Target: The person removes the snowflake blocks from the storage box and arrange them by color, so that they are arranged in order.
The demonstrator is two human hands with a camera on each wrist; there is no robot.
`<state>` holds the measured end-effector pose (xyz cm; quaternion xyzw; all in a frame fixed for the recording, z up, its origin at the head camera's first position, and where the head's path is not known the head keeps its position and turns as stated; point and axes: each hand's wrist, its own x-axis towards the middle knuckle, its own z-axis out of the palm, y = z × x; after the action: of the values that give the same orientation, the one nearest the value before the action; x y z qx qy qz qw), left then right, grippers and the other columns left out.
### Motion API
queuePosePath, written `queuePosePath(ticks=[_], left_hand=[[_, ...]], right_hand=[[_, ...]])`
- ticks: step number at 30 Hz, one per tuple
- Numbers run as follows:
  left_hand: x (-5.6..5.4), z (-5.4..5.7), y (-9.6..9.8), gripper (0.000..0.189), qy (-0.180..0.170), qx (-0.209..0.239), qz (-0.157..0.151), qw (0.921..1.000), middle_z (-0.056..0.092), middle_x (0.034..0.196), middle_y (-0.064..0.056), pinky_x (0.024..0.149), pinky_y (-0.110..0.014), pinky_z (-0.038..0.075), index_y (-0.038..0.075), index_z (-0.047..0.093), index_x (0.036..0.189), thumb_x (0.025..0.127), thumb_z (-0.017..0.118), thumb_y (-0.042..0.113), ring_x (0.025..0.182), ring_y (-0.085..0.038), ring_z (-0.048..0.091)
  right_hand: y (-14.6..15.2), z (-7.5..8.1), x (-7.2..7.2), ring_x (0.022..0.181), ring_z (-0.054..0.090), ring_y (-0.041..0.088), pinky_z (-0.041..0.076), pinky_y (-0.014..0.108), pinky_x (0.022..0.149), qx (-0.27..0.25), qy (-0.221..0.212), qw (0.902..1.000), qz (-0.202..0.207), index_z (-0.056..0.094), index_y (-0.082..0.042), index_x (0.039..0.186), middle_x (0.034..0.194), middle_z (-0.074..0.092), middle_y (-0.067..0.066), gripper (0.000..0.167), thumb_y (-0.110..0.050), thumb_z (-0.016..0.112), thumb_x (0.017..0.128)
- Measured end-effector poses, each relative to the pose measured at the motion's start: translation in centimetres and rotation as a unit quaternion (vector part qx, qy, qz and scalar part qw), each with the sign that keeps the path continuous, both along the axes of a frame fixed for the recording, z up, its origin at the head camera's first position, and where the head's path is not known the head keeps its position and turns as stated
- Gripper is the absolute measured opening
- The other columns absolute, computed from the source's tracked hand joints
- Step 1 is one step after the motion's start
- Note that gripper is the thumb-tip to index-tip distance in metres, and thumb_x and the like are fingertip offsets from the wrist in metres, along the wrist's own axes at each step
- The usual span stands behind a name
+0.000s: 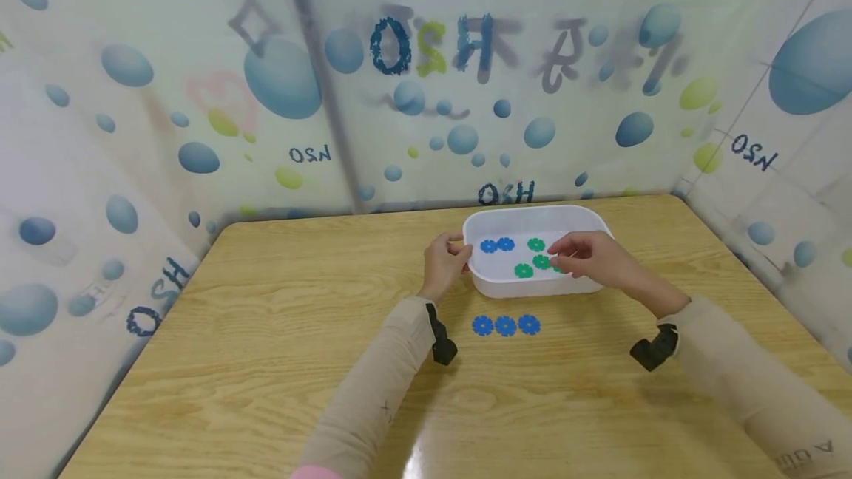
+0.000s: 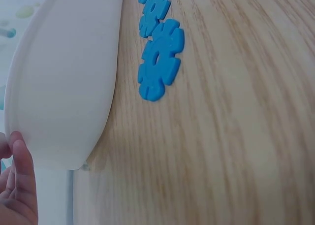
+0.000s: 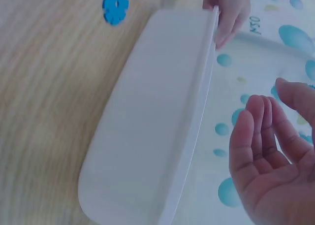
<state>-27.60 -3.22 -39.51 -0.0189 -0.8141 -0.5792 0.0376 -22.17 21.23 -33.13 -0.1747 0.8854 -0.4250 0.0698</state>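
Bubble-printed curtains [image 1: 439, 106] behind a wooden table [image 1: 299, 294]

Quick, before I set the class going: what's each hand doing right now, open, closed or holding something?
Left hand: closed, pinching the rim of the white tub.
Right hand: open over the tub, holding nothing.

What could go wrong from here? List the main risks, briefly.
The right hand hovers above closely spaced green snowflake discs and may catch or nudge more than one.
The left hand pinches one end of the white plastic tub; if the tub slides, it might knock the nearby row of three blue snowflake discs out of line.
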Motion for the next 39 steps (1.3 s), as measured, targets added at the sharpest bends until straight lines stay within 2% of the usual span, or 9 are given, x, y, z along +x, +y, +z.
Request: queuePosePath(ticks=[5, 12, 15, 18, 24, 32, 39], left_hand=[[-0.1, -0.1, -0.1, 0.029, -0.004, 0.001, 0.000, 1.0000, 0.058, 0.075, -0.009, 0.051, -0.023, 0.051, 0.000, 0.056, 0.110, 0.083, 0.061, 0.010, 0.060, -0.024, 0.061], [-0.1, -0.2, -0.1, 0.029, 0.000, 0.007, -0.001, 1.0000, 0.058, 0.074, -0.010, 0.053, -0.028, 0.053, -0.001, 0.056, 0.109, 0.082, 0.061, 0.009, 0.063, -0.030, 0.062], [-0.1, -0.3, -0.1, 0.029, -0.001, 0.010, -0.001, 0.9999, 0.058, 0.074, -0.010, 0.053, -0.028, 0.053, -0.002, 0.056, 0.109, 0.082, 0.061, 0.009, 0.062, -0.029, 0.062], [-0.1, -0.4, -0.1, 0.029, -0.003, 0.012, 0.001, 0.9999, 0.058, 0.073, -0.009, 0.052, -0.027, 0.053, -0.001, 0.056, 0.109, 0.082, 0.061, 0.009, 0.060, -0.026, 0.061], [-0.2, -0.3, -0.1, 0.028, 0.000, 0.008, 0.001, 1.0000, 0.058, 0.072, -0.009, 0.049, -0.023, 0.051, 0.000, 0.056, 0.108, 0.082, 0.061, 0.009, 0.057, -0.023, 0.061], [-0.1, -0.2, 0.0, 0.028, 0.006, 0.009, -0.001, 0.9999, 0.058, 0.073, -0.010, 0.055, -0.033, 0.054, -0.001, 0.056, 0.109, 0.082, 0.061, 0.008, 0.060, -0.028, 0.062], [-0.1, -0.2, 0.0, 0.028, 0.001, 0.002, 0.001, 1.0000, 0.058, 0.073, -0.009, 0.049, -0.024, 0.051, -0.001, 0.056, 0.109, 0.082, 0.061, 0.009, 0.056, -0.023, 0.060]], right_hand=[[0.7, -0.1, -2.0, 0.074, 0.055, 0.025, 0.051, 0.027, 0.064, 0.031, 0.007, 0.9992, -0.023, 0.059, 0.002, 0.104, 0.088, 0.058, 0.012, 0.029, -0.020, 0.059, 0.085], [1.0, -1.7, -4.4, 0.080, 0.055, 0.032, 0.051, 0.038, 0.069, 0.049, -0.011, 0.9987, -0.009, 0.057, 0.005, 0.106, 0.087, 0.058, 0.011, 0.032, -0.020, 0.058, 0.086], [1.1, -2.6, -5.3, 0.077, 0.054, 0.030, 0.050, 0.038, 0.068, 0.060, -0.025, 0.9978, -0.010, 0.056, 0.005, 0.107, 0.085, 0.057, 0.010, 0.031, -0.017, 0.058, 0.086], [1.2, -3.3, -6.0, 0.075, 0.053, 0.025, 0.050, 0.033, 0.065, 0.073, -0.037, 0.9966, -0.013, 0.056, 0.006, 0.106, 0.087, 0.058, 0.011, 0.030, -0.015, 0.058, 0.085], [1.3, -4.1, -6.5, 0.080, 0.052, 0.022, 0.048, 0.027, 0.067, 0.093, -0.053, 0.9940, -0.023, 0.055, 0.007, 0.107, 0.096, 0.058, 0.014, 0.029, -0.012, 0.058, 0.085], [1.6, -4.4, -6.8, 0.088, 0.048, 0.026, 0.045, 0.035, 0.078, 0.108, -0.082, 0.9902, -0.035, 0.055, 0.007, 0.109, 0.100, 0.056, 0.016, 0.030, -0.011, 0.058, 0.085], [1.9, -4.9, -7.2, 0.090, 0.049, 0.026, 0.044, 0.036, 0.079, 0.120, -0.097, 0.9879, -0.017, 0.055, 0.007, 0.108, 0.099, 0.056, 0.017, 0.029, -0.008, 0.059, 0.083]])
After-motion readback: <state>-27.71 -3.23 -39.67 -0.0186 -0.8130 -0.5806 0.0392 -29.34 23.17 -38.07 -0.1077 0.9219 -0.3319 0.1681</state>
